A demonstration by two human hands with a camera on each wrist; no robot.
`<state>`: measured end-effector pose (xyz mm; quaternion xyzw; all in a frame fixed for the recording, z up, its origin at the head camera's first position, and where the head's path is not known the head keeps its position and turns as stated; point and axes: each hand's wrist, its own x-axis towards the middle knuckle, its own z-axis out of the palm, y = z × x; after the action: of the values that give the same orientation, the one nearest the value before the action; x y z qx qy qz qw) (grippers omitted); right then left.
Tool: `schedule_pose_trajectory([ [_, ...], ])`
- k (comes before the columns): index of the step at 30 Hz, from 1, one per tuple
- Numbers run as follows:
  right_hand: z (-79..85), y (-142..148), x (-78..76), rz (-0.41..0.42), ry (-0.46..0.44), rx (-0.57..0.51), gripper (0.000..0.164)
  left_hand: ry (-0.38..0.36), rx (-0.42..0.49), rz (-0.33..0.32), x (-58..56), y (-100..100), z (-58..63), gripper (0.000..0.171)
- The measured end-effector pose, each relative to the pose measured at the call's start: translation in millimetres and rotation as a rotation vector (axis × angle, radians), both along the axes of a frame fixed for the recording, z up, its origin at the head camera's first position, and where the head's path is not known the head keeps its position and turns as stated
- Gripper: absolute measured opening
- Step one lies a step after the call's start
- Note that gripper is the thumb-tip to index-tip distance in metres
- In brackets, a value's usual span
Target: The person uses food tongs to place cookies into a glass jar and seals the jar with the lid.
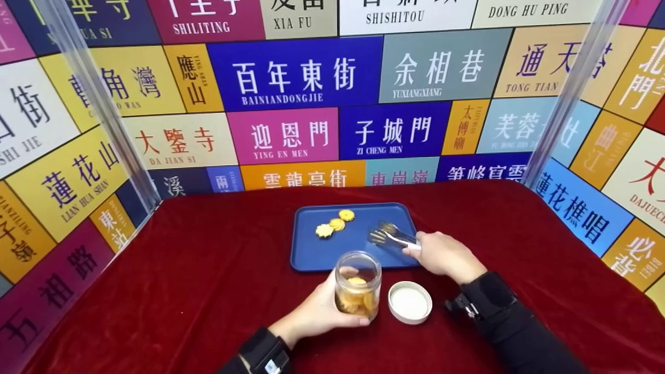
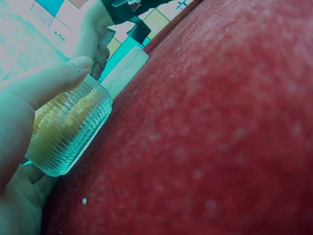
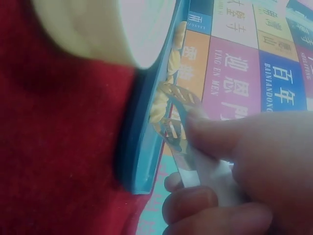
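Observation:
My left hand [image 1: 324, 309] grips a clear glass jar [image 1: 358, 265] with yellow cookies inside; its open mouth faces up. In the left wrist view, the ribbed lower part of the jar [image 2: 73, 142] shows close to the red cloth, thumb across its side. My right hand [image 1: 447, 254] holds a pair of food tongs [image 1: 397, 238] with white handles and slotted metal ends. The tong ends are apart, over the right part of a blue tray [image 1: 311, 254]. Three flower-shaped cookies [image 1: 336, 224] lie toward the tray's back left; in the right wrist view a cookie [image 3: 159, 108] overlaps the tong tips.
A round white lid [image 1: 410, 303] lies on the red cloth [image 1: 208, 270], just right of the jar and in front of the tray. Behind the table stands a wall [image 1: 291, 72] of colored signs. Clear upright posts [image 1: 566, 98] rise at the table's back corners.

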<state>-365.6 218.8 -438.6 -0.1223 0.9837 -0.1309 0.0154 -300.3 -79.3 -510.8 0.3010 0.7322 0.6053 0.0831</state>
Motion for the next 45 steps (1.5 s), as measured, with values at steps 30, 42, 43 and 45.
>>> schedule_pose_trajectory([
  [30,66.4,29,23.1,0.054,0.138,-0.154,0.041,0.031,-0.022,0.006,1.0,-1,1.5,0.089],
  [42,103.1,27,62.5,0.26,0.121,-0.194,0.031,0.029,-0.007,-0.007,0.0,0,0.7,0.09],
  [43,104.3,27,64.0,0.286,0.098,-0.19,0.03,0.03,-0.01,-0.004,-0.1,0,0.7,0.09],
  [45,105.7,27,66.4,0.327,0.06,-0.185,0.03,0.031,-0.015,0.002,0.1,0,0.7,0.089],
])
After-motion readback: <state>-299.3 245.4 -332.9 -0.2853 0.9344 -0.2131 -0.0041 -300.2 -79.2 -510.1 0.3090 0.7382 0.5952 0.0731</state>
